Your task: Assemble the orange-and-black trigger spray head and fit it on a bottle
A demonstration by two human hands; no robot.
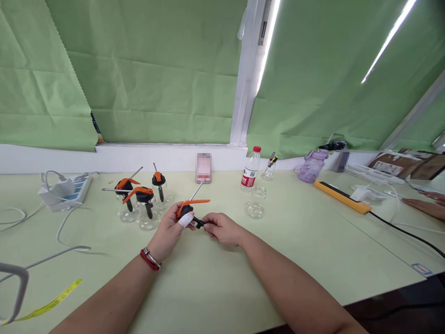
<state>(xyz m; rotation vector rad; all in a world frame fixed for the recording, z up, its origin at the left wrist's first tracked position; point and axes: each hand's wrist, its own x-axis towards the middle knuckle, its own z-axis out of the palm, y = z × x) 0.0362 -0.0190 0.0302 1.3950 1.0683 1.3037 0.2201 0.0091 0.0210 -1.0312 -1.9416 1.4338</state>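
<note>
My left hand (167, 234), a white wrap on its thumb, grips a black bottle-top fitting (184, 210) with an orange lever (196, 202) and a thin metal rod slanting up. The fingers of my right hand (224, 228) pinch the end of the black stem (199, 223) under that fitting. Left of my hands stand several clear glass bottles (148, 224) topped with similar black-and-orange fittings (144, 194). An uncapped glass bottle (255, 210) is beyond my right hand.
Behind stand a phone (203, 168), a red-capped water bottle (250, 169), a glass jar holding tools (269, 174) and a purple bottle (311, 168). Power strips (342, 197) (74, 195) and cables lie at both sides. Another person's hand (426, 206) rests at the far right.
</note>
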